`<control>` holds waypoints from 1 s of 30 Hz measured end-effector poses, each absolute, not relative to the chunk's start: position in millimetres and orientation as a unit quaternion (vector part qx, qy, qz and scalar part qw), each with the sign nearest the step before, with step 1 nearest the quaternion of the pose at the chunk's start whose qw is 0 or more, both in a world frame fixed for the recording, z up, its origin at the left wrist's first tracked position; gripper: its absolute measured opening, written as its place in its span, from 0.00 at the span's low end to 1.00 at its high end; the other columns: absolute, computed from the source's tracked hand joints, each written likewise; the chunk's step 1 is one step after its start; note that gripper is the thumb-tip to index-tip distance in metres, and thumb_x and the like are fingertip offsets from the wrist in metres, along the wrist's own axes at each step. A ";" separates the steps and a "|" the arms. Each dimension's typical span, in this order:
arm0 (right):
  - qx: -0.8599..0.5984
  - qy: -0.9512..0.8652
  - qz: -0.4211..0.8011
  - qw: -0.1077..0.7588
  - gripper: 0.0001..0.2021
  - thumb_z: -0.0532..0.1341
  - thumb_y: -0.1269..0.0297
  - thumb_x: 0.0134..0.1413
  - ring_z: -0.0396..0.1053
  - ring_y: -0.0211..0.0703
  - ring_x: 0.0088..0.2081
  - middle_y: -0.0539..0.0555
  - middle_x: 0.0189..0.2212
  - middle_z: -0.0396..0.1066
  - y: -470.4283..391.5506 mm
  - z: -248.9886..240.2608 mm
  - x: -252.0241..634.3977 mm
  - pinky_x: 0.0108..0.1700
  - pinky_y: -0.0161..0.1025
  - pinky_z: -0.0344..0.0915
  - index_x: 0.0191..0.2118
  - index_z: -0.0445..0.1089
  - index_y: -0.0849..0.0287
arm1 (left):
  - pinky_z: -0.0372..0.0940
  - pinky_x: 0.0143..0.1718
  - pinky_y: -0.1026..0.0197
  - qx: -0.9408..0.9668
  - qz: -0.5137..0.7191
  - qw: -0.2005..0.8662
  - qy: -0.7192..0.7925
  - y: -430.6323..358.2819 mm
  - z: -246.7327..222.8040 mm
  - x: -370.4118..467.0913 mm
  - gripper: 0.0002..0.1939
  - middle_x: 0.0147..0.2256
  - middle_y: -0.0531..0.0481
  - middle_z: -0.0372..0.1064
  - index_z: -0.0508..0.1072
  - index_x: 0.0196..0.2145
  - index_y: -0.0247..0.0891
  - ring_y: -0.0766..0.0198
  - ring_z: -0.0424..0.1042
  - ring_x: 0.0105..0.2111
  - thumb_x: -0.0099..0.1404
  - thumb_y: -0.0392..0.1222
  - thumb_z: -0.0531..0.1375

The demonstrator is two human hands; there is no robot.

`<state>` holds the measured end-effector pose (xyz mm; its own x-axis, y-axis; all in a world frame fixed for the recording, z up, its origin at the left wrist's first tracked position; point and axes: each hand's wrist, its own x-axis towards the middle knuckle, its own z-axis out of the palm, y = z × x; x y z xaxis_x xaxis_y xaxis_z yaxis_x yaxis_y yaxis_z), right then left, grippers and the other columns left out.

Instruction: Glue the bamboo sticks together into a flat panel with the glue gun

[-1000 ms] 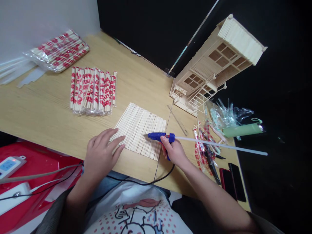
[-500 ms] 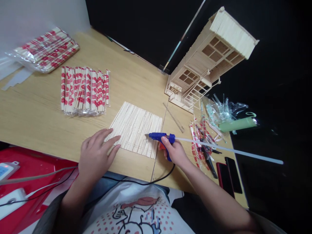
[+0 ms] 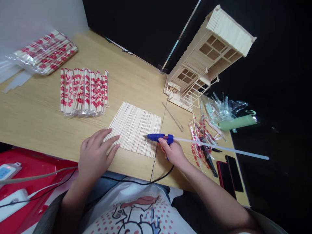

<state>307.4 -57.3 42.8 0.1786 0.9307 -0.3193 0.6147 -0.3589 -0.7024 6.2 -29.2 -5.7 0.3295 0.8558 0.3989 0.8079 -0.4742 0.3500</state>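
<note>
A flat panel of pale wooden sticks (image 3: 133,126), laid side by side, lies on the worktop (image 3: 136,84); a blue glue gun (image 3: 153,137) points left over its right-hand part, its metal nozzle (image 3: 145,136) close to the sticks, though from here I can't tell whether it touches; a long whitish glue stick (image 3: 219,148) juts from the gun's back end.

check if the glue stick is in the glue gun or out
In: the long, pale glue stick runs into the back of the blue glue gun in the right hand; its far end sticks out.
</note>
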 end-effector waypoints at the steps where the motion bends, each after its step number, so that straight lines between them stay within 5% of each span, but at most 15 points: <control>1: -0.740 -0.527 0.362 0.209 0.28 0.53 0.36 0.63 0.68 0.44 0.20 0.50 0.14 0.63 -58.3 42.5 308.5 0.24 0.36 0.61 0.22 0.66 0.54 | 0.64 0.56 0.45 0.814 0.272 0.044 0.511 -29.2 -5.8 6.1 0.13 0.59 0.44 0.70 0.76 0.52 0.47 0.48 0.70 0.59 0.71 0.47 0.61; 8: -0.737 -0.497 0.397 0.230 0.31 0.53 0.34 0.62 0.64 0.40 0.17 0.50 0.15 0.64 -67.2 42.3 316.6 0.22 0.36 0.60 0.21 0.64 0.55 | 0.63 0.57 0.45 0.814 0.271 0.045 0.512 -28.9 -7.8 5.9 0.14 0.60 0.45 0.70 0.76 0.53 0.47 0.48 0.69 0.60 0.71 0.47 0.62; 16: -0.721 -0.476 0.438 0.248 0.35 0.51 0.30 0.61 0.63 0.39 0.15 0.48 0.12 0.63 -70.0 46.0 319.0 0.22 0.34 0.60 0.30 0.74 0.60 | 0.64 0.56 0.45 0.813 0.272 0.042 0.513 -29.1 -7.6 6.2 0.13 0.59 0.44 0.70 0.76 0.52 0.47 0.47 0.70 0.60 0.71 0.47 0.62; 30: -0.730 -0.477 0.421 0.252 0.29 0.56 0.34 0.58 0.62 0.37 0.16 0.48 0.16 0.63 -63.2 44.9 313.5 0.19 0.35 0.57 0.22 0.64 0.56 | 0.64 0.56 0.45 0.816 0.272 0.035 0.509 -28.6 -7.6 5.8 0.13 0.59 0.45 0.71 0.76 0.52 0.47 0.47 0.70 0.59 0.71 0.47 0.62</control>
